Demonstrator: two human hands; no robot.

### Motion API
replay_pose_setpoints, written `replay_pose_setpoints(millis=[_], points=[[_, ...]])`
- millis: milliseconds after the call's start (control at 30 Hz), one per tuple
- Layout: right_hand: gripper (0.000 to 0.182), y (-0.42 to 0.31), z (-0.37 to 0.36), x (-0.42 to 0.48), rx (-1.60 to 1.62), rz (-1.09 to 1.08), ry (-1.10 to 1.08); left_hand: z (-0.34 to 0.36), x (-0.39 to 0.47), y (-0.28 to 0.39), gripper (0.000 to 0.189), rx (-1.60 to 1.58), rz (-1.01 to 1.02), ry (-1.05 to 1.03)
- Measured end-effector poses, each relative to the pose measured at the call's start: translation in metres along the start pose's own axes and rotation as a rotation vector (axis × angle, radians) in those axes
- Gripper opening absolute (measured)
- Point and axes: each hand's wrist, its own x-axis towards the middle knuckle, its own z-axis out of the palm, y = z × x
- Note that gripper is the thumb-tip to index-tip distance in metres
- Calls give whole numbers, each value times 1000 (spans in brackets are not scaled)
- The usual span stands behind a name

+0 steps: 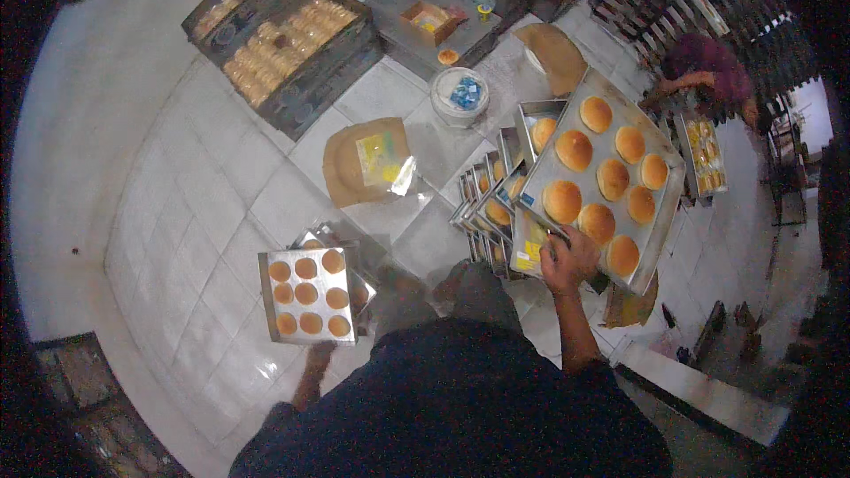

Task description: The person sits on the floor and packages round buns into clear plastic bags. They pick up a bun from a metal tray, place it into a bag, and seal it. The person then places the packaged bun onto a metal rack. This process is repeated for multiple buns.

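My right hand (571, 259) grips the near edge of a metal baking tray (588, 169) bearing several golden round buns (612, 179). This tray sits at an angle above a leaning stack of bun-filled metal trays (491, 199). Just under my fingers is a plastic bag with yellow print (529, 245). On my left, the forearm runs up to a smaller-looking metal tray (265, 299) with rows of flat-looking round buns (306, 293). That tray hides my left hand, so its grip cannot be seen. More trays lie beneath it.
Crates of bagged buns (289, 53) stand ahead on the tiled floor. Nearby are a white bucket (459, 113) with blue packets and a cardboard piece (342, 166) under a printed bag. At far right a person (710, 73) bends over a crate of packed goods (705, 156).
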Motion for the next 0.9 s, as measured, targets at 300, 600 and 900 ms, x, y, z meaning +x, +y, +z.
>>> replay_pose_setpoints(millis=[300, 600, 900], points=[[20, -4, 22, 12, -44, 88, 18, -55, 83, 197, 40, 24, 466, 244], [15, -11, 29, 19, -69, 137, 77, -67, 44, 126, 31, 307, 0, -243], [27, -2, 52, 3, -169, 209, 10, -147, 166, 145, 26, 234, -72, -317]])
